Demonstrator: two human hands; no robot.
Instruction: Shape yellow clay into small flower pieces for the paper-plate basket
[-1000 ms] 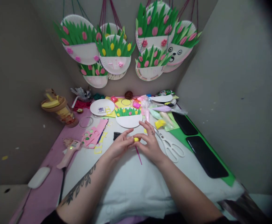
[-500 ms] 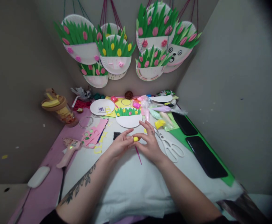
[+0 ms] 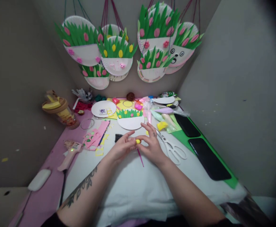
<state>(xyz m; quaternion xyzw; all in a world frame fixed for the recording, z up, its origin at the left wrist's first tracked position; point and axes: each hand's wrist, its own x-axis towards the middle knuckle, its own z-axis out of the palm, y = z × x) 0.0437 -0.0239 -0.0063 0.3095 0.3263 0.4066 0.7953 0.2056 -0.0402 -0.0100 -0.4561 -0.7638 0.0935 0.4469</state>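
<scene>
Between the fingertips of both hands is a small yellow lump of clay (image 3: 138, 142). My left hand (image 3: 123, 145) pinches it from the left, and my right hand (image 3: 150, 145) pinches it from the right with its upper fingers raised. Below the fingers a thin magenta stick (image 3: 140, 158) lies on the white cloth (image 3: 138, 189). Just beyond the hands rests a half paper plate (image 3: 131, 123) with green paper grass and small yellow and pink flowers. A small black piece (image 3: 118, 137) is partly covered by my left hand.
White scissors (image 3: 173, 148) lie right of my hands, near a yellow clay packet (image 3: 161, 126) and two dark phone-like slabs (image 3: 210, 159). To the left are a pink glue gun (image 3: 69, 155), pink paper scraps (image 3: 96, 135) and a cup (image 3: 62, 110). Decorated plates (image 3: 117, 64) hang on the wall.
Both hands keep nearly the same pose around the yellow clay. Only a very slight shift of the view shows; the things on the table stay where they were.
</scene>
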